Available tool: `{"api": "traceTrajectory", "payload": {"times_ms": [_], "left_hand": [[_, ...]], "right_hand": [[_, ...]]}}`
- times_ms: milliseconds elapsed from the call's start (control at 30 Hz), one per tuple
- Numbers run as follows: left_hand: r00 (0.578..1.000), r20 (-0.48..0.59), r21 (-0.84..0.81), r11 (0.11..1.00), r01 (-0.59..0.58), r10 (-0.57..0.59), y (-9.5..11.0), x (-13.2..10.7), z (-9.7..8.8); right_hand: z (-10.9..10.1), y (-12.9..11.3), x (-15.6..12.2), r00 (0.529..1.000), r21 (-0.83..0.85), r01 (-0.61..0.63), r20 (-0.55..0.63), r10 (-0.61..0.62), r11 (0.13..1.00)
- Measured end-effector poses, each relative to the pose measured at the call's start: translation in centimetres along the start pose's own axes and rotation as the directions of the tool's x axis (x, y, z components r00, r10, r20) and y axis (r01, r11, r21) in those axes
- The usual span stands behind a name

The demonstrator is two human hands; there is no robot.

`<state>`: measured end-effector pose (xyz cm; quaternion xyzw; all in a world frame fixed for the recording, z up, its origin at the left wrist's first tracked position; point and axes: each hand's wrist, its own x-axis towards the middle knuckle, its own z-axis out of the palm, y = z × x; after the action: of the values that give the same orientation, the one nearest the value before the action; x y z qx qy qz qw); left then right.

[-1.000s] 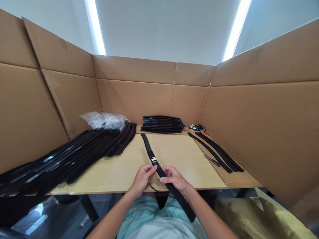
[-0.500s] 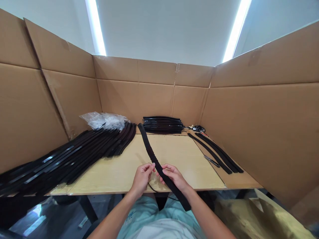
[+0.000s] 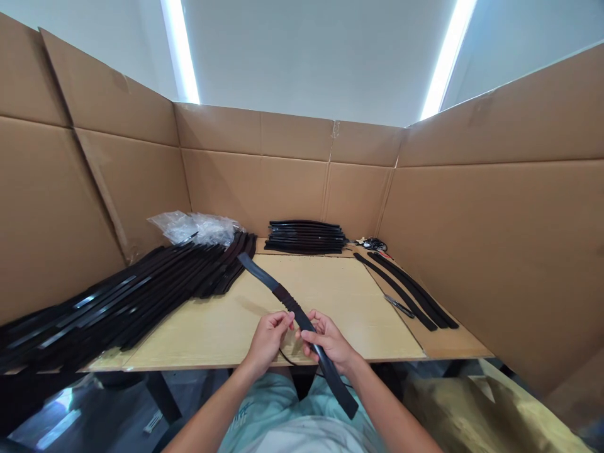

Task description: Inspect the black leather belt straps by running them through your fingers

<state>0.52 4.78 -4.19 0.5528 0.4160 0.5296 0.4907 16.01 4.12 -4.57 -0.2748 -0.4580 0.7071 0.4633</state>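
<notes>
Both my hands are at the front of the table, holding a long curved black rubber strip (image 3: 330, 374) between them. My left hand (image 3: 268, 343) has its fingertips against the strip's edge. My right hand (image 3: 328, 343) grips it lower down, and the near end hangs past the table edge towards my lap. A dark brownish wrapped section (image 3: 283, 296) shows on the strip above my hands. A thin black cord (image 3: 287, 359) loops below my left hand.
A large pile of black strips (image 3: 141, 302) lies at left, with a plastic bag (image 3: 193, 228) behind it. Another stack (image 3: 306, 238) sits at the back. Several strips (image 3: 406, 289), a small metal tool (image 3: 399, 306) and a cable bundle (image 3: 372, 244) lie at right on the pale wooden board (image 3: 340, 302). Cardboard walls (image 3: 255, 189) surround the table.
The strip's far end has swung left and dropped towards the table, lying more sideways than before. My hands have stayed near the same spot, with the right hand turned slightly.
</notes>
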Motion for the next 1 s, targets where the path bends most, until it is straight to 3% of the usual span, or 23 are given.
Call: {"api": "traceTrajectory", "payload": {"times_ms": [200, 533, 733, 1000], "left_hand": [[0.996, 0.029, -0.103, 0.991, 0.086, -0.083, 0.05, 0.02, -0.03], [0.997, 0.041, -0.083, 0.995, 0.063, -0.059, 0.09, -0.13, -0.12], [0.996, 0.065, -0.084, 0.995, 0.061, -0.055, 0.55, -0.3, 0.04], [0.999, -0.035, -0.097, 0.995, 0.037, -0.041, 0.23, -0.07, -0.03]], "right_hand": [[0.29, -0.49, -0.06, 1.0, 0.11, 0.031, -0.005, -0.031, 0.993], [-0.48, 0.37, 0.17, 0.999, -0.045, -0.029, 0.013, 0.03, 0.999], [-0.22, 0.03, 0.04, 0.994, -0.031, 0.014, 0.113, -0.01, 0.999], [-0.08, -0.38, 0.28, 0.999, 0.028, 0.028, 0.016, -0.028, 0.999]]}}
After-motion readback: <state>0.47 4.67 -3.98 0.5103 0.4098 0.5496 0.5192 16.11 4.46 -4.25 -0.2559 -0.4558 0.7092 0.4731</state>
